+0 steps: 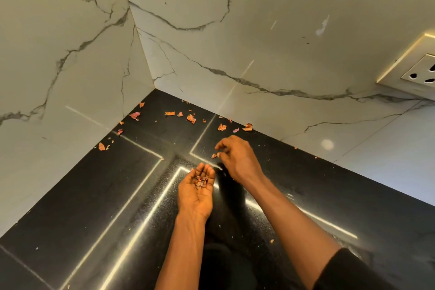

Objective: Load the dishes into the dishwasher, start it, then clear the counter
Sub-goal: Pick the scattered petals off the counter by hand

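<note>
While peels [191, 118] litter the counter [94, 195], right grip [237, 160] pinches a scrap [213, 155], left grip [196, 192] spread.

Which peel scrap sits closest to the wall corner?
The small orange peel scrap against the left wall, just forward of the corner; the others lie farther out along both walls.

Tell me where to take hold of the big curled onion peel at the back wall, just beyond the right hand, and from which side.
I would pinch the curled peel at its raised edge, fingers coming from above on the counter side: the wall blocks the back, and flat parts hug the surface.
</note>
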